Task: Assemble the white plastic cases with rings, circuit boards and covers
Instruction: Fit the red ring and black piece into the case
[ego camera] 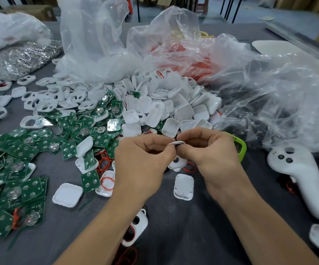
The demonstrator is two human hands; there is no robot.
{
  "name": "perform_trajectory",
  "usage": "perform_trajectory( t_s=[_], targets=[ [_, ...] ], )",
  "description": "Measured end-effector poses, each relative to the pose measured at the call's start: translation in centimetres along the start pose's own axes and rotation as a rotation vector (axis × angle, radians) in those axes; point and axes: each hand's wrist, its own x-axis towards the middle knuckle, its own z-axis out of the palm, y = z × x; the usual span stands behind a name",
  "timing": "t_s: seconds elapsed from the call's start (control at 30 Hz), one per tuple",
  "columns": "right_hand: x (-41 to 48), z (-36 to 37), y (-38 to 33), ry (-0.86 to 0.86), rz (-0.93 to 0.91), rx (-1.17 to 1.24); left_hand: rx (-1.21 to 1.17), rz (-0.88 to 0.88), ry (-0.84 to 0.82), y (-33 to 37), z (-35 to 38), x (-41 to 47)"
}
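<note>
Workroom setting. A grey, cloth-like desk point(193, 226) fills the foreground, and a pale metal strip point(298, 42) runs along its far right edge. Beyond lie a blue-grey floor point(250, 15), thin dark legs point(138, 10), possibly of tables or racks, and brown cardboard boxes point(34, 11) in both upper corners. Lighting is even and diffuse.

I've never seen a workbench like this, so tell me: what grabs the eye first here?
First, the two hands in the middle: the left hand and right hand pinch a small white case between their fingertips. To the left spreads a heap of green circuit boards. Behind the hands lies a pile of white covers, in front of crumpled clear plastic bags.
</note>
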Motion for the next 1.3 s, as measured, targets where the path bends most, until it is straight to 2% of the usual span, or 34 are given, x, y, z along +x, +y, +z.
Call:
perform_trajectory(
  t_s=[0.13, 0.3, 0.5, 0.63, 0.77, 0.93, 1.0, 1.07, 1.17, 1.3],
  targets=[
    [-0.3, 0.6, 0.1, 0.076, -0.105, -0.086, 0.089, 0.046, 0.079, 0.3, 0.0, -0.2],
    [-0.2, 0.3, 0.6, 0.147, -0.152, -0.151, 0.003, -0.064, -0.133, 0.4, -0.5, 0.2],
    [-0.2, 0.5, 0.7, 0.055, -0.160, -0.242, -0.096, -0.152, -0.030, -0.1, -0.6, 0.5],
    [-0.3, 0.8, 0.9, 0.081, -0.156, -0.269, 0.003, -0.093, 0.036, -0.3, -0.4, 0.2],
    [-0.2, 0.6, 1.1, 0.104, -0.146, -0.241, 0.068, -0.033, -0.076, -0.2, -0.1, 0.2],
    [0.3, 0.9, 1.0, 0.034, -0.130, -0.215, 0.103, 0.070, -0.030, -0.6, -0.4, 0.2],
    [0.3, 0.8, 0.9, 0.072, -0.121, -0.211, 0.018, 0.007, -0.087, -0.4, -0.5, 0.2],
    [0.2, 0.7, 0.6, 0.093, -0.073, -0.102, -0.159, -0.133, -0.211, 0.1, -0.8, 0.5],
    [0.4, 0.1, 0.2, 0.010, 0.025, 0.075, -0.319, -0.297, -0.418, 0.4, -1.7, 1.1],
    [0.5, -0.3, 0.0, -0.087, 0.024, 0.013, -0.489, -0.348, -0.595, 0.3, -2.7, 1.6]
  ],
)
